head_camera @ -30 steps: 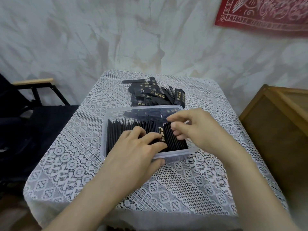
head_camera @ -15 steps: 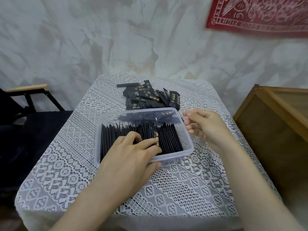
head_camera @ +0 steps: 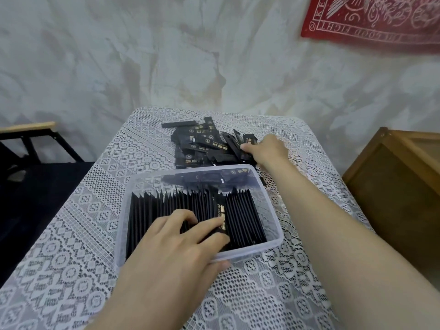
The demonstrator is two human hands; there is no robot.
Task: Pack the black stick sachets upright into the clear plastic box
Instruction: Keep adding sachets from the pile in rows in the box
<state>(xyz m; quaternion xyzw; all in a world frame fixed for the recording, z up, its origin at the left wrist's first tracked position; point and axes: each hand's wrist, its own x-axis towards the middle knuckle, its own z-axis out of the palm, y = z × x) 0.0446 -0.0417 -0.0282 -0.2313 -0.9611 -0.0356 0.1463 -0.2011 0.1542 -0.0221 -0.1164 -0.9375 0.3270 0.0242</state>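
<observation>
Pressure from the left grip (head_camera: 176,253), its fingers flat on the upright row (head_camera: 240,217) in the clear plastic box (head_camera: 271,210), should hold a gap beside the tilted sachet (head_camera: 221,210). At the far loose pile (head_camera: 202,146), the right grip (head_camera: 266,151), whose closure I cannot tell, should lift one stick only.

One clear plastic box (head_camera: 271,210) on one tabletop (head_camera: 95,222). In the box: one packed row of upright sachets (head_camera: 240,217), dozens, too tight for an exact count, plus one tilted sachet (head_camera: 220,213) with its gold print showing. Behind the box: one loose pile (head_camera: 204,148), well over ten, too overlapped to count. One lone stick (head_camera: 179,124) at the pile's far edge. My hands, two: left hand (head_camera: 173,253), right hand (head_camera: 266,151). One red cloth (head_camera: 381,20), one wooden crate (head_camera: 392,175), one chair (head_camera: 28,139).
</observation>
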